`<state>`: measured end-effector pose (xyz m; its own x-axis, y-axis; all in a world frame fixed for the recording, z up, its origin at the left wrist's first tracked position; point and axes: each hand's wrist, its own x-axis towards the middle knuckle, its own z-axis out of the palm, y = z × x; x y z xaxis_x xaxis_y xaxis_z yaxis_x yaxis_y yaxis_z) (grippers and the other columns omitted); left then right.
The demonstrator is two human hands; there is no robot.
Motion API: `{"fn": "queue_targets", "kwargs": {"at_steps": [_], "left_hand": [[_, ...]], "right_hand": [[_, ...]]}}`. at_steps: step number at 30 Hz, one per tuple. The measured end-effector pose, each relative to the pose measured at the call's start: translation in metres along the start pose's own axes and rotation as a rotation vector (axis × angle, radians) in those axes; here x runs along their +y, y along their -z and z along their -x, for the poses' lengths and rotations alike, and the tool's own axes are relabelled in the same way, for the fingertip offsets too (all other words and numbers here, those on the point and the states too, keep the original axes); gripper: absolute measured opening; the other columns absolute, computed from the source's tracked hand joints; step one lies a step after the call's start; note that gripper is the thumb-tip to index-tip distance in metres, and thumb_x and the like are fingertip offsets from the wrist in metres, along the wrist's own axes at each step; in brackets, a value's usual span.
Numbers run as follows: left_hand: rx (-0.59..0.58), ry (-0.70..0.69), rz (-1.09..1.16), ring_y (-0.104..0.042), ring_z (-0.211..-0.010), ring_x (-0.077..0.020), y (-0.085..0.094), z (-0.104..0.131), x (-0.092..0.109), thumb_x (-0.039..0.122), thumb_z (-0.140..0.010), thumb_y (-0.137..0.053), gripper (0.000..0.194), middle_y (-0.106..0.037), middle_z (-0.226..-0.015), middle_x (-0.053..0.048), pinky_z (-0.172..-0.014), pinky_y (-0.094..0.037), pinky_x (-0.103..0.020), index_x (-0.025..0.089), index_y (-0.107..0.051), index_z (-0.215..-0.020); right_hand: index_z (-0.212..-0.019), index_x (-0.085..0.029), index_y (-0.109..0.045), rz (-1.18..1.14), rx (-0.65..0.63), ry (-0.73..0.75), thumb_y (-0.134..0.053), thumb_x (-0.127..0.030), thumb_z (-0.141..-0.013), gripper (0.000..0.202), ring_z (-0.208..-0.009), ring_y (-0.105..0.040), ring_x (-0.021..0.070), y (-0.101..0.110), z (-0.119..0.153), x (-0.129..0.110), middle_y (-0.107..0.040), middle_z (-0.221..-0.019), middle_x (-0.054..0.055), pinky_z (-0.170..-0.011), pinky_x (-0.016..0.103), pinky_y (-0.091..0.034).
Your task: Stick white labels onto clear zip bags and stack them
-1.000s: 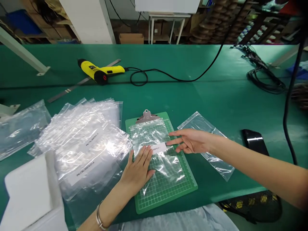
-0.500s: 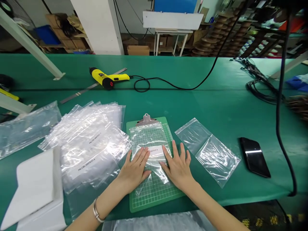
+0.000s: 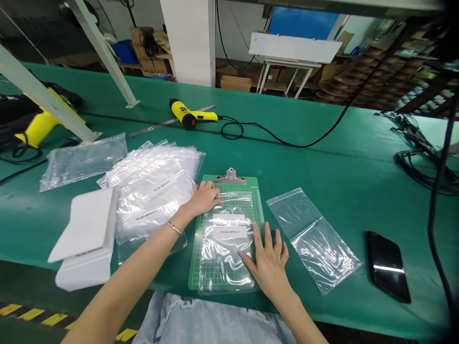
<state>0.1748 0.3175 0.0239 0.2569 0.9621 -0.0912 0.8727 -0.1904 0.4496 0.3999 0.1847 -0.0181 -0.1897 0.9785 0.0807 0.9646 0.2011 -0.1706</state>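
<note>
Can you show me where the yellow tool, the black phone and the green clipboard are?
Yellow corded heat gun (image 3: 189,114): head view, on its yellow body.
Flat black phone (image 3: 389,266): head view, middle of its dark screen.
Green gridded clipboard (image 3: 258,205): head view, bare right edge beside the bag.

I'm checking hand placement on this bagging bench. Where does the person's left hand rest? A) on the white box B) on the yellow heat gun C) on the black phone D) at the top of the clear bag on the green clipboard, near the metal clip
D: the left hand lies on the upper edge of the clear bag on the green clipboard, just below the metal clip; the right hand presses the bag lower down.
</note>
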Motion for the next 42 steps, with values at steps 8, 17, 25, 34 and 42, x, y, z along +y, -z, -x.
{"fn": "queue_targets", "kwargs": {"at_steps": [8,17,25,34,42], "left_hand": [[-0.047,-0.213,0.423,-0.057,-0.063,-0.0127,0.107,0.015,0.025,0.032,-0.084,-0.045,0.017,-0.059,-0.067,0.0,-0.062,-0.045,-0.025,0.017,-0.051,-0.077],[0.445,0.074,0.456,-0.051,-0.05,-0.0077,0.195,0.055,-0.018,0.022,-0.079,-0.057,0.01,-0.06,-0.061,-0.001,-0.048,-0.042,-0.019,0.013,-0.058,-0.074],[0.473,0.23,0.474,-0.05,-0.052,-0.0072,0.196,0.092,-0.071,0.025,-0.08,-0.056,0.013,-0.061,-0.063,-0.002,-0.047,-0.039,-0.018,0.013,-0.059,-0.074],[0.417,0.244,0.487,-0.053,-0.056,-0.0101,0.184,0.081,-0.121,0.03,-0.081,-0.055,0.017,-0.062,-0.067,-0.004,-0.052,-0.042,-0.021,0.014,-0.059,-0.077],[0.489,0.437,0.339,-0.056,-0.091,-0.0195,0.129,0.049,-0.174,0.029,-0.082,-0.058,0.018,-0.06,-0.096,-0.005,-0.083,-0.043,-0.04,0.013,-0.059,-0.089]], "right_hand": [[-0.132,-0.012,-0.036,-1.128,-0.195,-0.23,-0.066,-0.04,-0.066,0.078,-0.089,-0.061,0.0289,0.031,-0.079,-0.013,-0.068,-0.089,0.011,-0.084,0.047,-0.044],[-0.072,-0.016,-0.064,-1.388,-0.347,-0.026,-0.069,-0.048,-0.061,0.035,-0.04,-0.055,0.0144,0.059,-0.114,-0.097,-0.055,-0.043,-0.003,-0.06,0.033,-0.052],[-0.071,-0.017,-0.059,-1.338,-0.469,0.012,-0.064,-0.048,-0.066,0.032,-0.028,-0.04,0.0107,0.039,-0.115,-0.143,-0.053,-0.038,-0.004,-0.033,0.023,-0.028],[-0.079,-0.018,-0.061,-1.061,-0.399,0.061,-0.055,-0.053,-0.072,0.036,-0.035,-0.047,0.0172,0.012,-0.127,-0.156,-0.05,-0.042,-0.003,-0.041,0.029,-0.039],[-0.132,-0.02,-0.033,-0.538,0.047,0.361,-0.045,-0.029,-0.082,0.052,-0.111,-0.042,0.0324,-0.005,-0.101,-0.154,-0.043,-0.122,0.015,-0.088,0.05,-0.041]]}}
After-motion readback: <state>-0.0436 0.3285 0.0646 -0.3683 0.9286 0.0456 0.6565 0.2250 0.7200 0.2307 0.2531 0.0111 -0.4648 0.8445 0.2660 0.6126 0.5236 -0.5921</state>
